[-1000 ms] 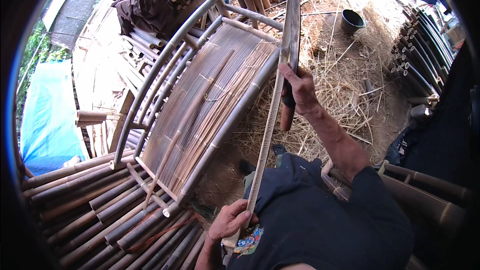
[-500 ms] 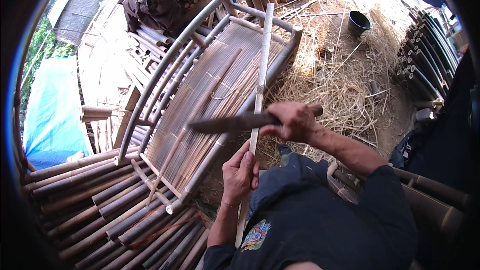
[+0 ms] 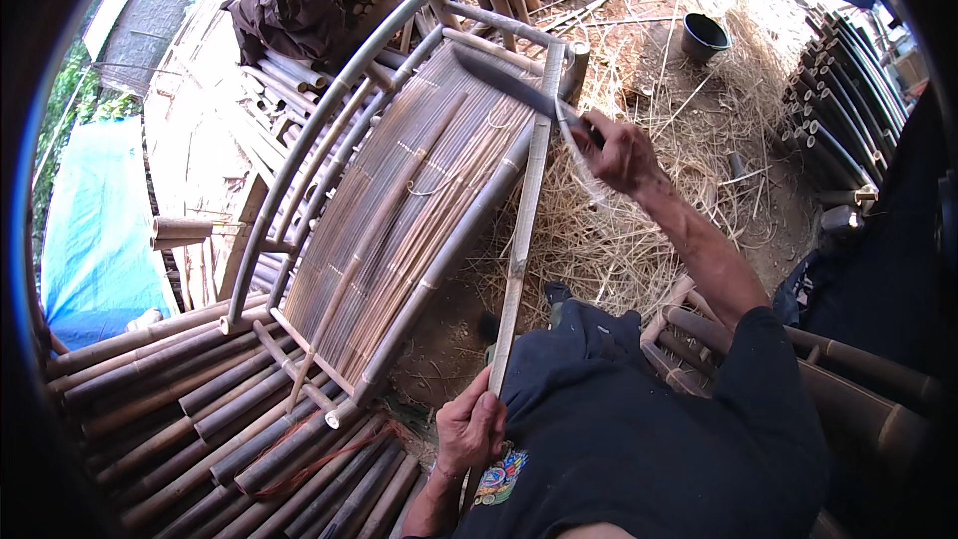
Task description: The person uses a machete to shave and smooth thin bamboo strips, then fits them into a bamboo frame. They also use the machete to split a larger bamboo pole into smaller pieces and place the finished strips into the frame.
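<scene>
Evidently mid-stroke: the right hand (image 3: pixel 619 155) was closed round the knife (image 3: pixel 504 85), the left hand (image 3: pixel 471 431) clamped on the bamboo strip (image 3: pixel 525 225).
Half a second earlier the knife crossed the strip just above the left hand; now it crossed near the far end, and a pale curl (image 3: pixel 576 160) arched beside the right hand, so paring seemed under way. The strip slanted past the far right corner of the bench (image 3: pixel 429 279), contact unclear; loose shavings (image 3: pixel 639 215) littered the ground (image 3: pixel 783 225).
</scene>
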The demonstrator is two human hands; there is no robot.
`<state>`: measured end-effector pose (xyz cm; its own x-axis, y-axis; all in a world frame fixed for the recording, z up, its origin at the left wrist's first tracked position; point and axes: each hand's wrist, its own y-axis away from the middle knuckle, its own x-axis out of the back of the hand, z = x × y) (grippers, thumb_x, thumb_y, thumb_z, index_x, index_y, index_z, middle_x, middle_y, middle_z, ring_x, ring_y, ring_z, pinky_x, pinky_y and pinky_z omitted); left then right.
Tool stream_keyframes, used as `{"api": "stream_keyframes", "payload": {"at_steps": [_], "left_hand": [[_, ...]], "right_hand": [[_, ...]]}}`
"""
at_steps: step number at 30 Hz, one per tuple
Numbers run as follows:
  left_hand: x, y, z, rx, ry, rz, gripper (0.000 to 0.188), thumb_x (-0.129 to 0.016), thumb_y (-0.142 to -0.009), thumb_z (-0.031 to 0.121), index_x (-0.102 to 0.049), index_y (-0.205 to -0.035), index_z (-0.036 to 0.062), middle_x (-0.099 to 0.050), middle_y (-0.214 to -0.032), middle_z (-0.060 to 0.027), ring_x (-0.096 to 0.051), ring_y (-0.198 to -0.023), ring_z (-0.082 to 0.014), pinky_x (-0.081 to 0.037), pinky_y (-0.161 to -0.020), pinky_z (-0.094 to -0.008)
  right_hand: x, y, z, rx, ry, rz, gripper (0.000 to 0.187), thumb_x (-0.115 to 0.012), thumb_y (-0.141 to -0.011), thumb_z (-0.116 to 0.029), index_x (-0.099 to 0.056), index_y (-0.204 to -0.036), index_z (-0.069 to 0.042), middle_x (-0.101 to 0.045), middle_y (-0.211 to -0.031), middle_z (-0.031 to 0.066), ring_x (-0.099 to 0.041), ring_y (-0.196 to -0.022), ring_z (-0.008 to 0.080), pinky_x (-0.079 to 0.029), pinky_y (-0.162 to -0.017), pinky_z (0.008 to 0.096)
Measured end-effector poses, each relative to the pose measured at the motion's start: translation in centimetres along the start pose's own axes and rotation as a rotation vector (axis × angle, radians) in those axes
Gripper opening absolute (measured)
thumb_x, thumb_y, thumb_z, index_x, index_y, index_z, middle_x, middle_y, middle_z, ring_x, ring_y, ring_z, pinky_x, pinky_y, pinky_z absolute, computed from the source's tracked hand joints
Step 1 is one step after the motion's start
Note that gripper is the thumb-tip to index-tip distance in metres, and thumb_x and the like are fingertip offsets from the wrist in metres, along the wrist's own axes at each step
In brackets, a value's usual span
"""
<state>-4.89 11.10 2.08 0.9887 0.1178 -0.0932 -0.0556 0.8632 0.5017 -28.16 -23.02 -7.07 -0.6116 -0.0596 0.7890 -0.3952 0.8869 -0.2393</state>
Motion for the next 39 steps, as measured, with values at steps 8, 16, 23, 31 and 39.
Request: {"api": "stream_keyframes", "payload": {"at_steps": [8,16,23,31,39], "left_hand": [[2.3,2.5,-2.2,0.059,-0.011,0.036,0.029,-0.046,-0.1,0.015,-0.058,-0.121,-0.0017,-0.054,-0.059,0.0012,-0.044,-0.041,-0.0042,-0.037,-0.04,-0.0203],[-0.2,-4.5,0.6,-0.118,-0.305,0.18,0.023,-0.051,-0.098,0.014,-0.062,-0.113,-0.0001,-0.05,-0.062,0.0026,-0.046,-0.055,-0.0036,-0.039,-0.05,-0.0206],[-0.7,-2.9,-0.2,-0.161,-0.373,0.107,0.025,-0.051,-0.097,0.013,-0.061,-0.117,0.0008,-0.049,-0.059,0.0053,-0.047,-0.048,-0.0009,-0.037,-0.044,-0.0191],[0.4,0.4,-0.7,-0.128,-0.481,0.069,0.025,-0.052,-0.097,0.012,-0.061,-0.115,-0.0019,-0.051,-0.061,0.0046,-0.047,-0.051,-0.0015,-0.038,-0.047,-0.0193],[3.6,3.2,-3.0,0.031,-0.245,0.043,0.025,-0.049,-0.098,0.014,-0.063,-0.112,-0.0018,-0.054,-0.059,-0.0008,-0.049,-0.049,-0.0055,-0.041,-0.046,-0.0221]], "right_hand": [[4.6,-3.1,3.3,-0.275,-0.142,0.106,0.074,-0.03,-0.087,-0.076,-0.057,-0.086,-0.008,-0.041,-0.055,-0.0027,-0.04,-0.045,0.0075,-0.034,-0.038,0.0264],[-1.9,7.8,-12.0,0.583,-0.004,-0.167,0.055,-0.052,-0.087,-0.063,-0.056,-0.081,-0.008,-0.055,-0.059,0.0065,-0.06,-0.053,0.0208,-0.05,-0.05,0.0365],[0.0,5.6,-9.5,0.233,-0.077,-0.198,0.057,-0.049,-0.089,-0.062,-0.057,-0.085,-0.006,-0.057,-0.063,0.0106,-0.062,-0.058,0.0276,-0.049,-0.053,0.0405],[0.7,2.4,-3.2,0.037,0.019,-0.138,0.065,-0.037,-0.09,-0.07,-0.058,-0.088,-0.009,-0.052,-0.056,0.0041,-0.055,-0.048,0.017,-0.047,-0.044,0.0355],[5.2,-2.6,3.8,-0.305,0.029,-0.014,0.07,-0.028,-0.091,-0.071,-0.055,-0.087,-0.007,-0.047,-0.054,-0.0028,-0.042,-0.039,0.0079,-0.036,-0.032,0.0255]]}}
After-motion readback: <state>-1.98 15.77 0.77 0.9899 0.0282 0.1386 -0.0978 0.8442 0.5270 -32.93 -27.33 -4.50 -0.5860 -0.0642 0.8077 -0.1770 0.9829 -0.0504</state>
